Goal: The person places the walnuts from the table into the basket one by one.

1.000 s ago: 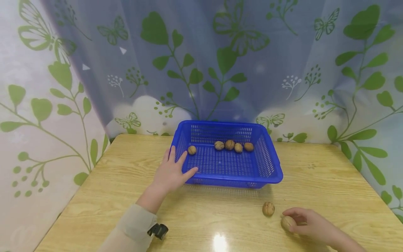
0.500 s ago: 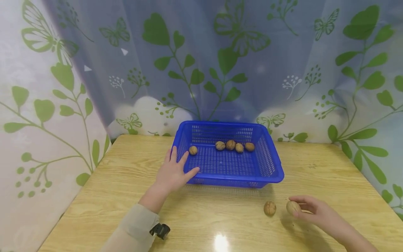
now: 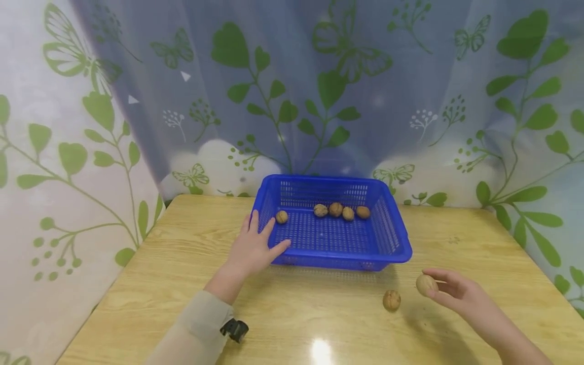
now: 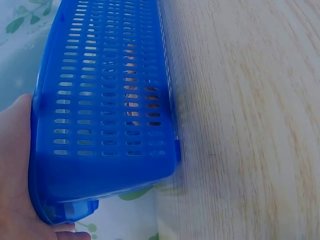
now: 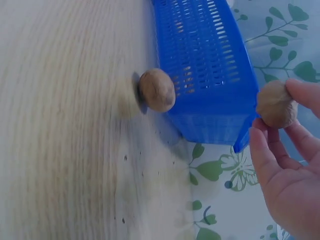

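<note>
My right hand (image 3: 465, 296) pinches a walnut (image 3: 426, 285) between thumb and fingertips, raised above the table to the right of the basket. In the right wrist view the same walnut (image 5: 277, 104) shows between the thumb and several fingers. A second walnut (image 3: 391, 300) lies on the table, left of that hand. The blue plastic basket (image 3: 328, 257) holds several walnuts, most along its back and one walnut (image 3: 282, 217) by the left wall. My left hand (image 3: 251, 248) rests with spread fingers on the basket's left front corner; in the left wrist view it touches the rim (image 4: 36, 150).
The wooden table (image 3: 310, 304) runs back to a patterned curtain (image 3: 292, 91) just behind the basket. Another curtain side (image 3: 82, 192) bounds the table on the left. A black band clip (image 3: 234, 330) sits on the left sleeve.
The right hand has lifted the walnut off the table and moved it up and slightly forward. The left hand keeps its place on the basket. The head view has shifted slightly.
</note>
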### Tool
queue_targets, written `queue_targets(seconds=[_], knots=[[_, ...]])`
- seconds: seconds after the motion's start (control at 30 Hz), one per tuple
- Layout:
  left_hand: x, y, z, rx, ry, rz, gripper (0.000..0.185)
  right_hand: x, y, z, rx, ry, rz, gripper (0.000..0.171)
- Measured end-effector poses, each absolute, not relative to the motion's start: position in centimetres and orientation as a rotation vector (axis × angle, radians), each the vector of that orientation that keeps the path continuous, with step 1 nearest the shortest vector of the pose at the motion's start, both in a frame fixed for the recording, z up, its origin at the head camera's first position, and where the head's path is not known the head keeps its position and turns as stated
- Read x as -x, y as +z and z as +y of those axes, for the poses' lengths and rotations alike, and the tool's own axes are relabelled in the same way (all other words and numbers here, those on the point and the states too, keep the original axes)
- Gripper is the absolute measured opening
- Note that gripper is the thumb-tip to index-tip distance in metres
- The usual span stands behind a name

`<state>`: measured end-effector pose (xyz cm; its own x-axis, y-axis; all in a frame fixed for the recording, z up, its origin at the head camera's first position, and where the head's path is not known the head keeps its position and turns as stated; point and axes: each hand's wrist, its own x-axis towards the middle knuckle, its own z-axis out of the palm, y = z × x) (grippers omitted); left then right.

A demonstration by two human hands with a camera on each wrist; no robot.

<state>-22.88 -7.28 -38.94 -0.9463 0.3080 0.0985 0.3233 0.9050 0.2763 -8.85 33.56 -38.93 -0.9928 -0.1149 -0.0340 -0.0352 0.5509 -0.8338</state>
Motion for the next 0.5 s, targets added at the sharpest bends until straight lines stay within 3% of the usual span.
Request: queue_targets(seconds=[0.5], knots=[[23.37, -39.28, -6.7, 0.519, -0.443, -3.011, 0.085, 8.65, -38.03, 32.8, 0.142, -1.564, 2.678, 0.049]])
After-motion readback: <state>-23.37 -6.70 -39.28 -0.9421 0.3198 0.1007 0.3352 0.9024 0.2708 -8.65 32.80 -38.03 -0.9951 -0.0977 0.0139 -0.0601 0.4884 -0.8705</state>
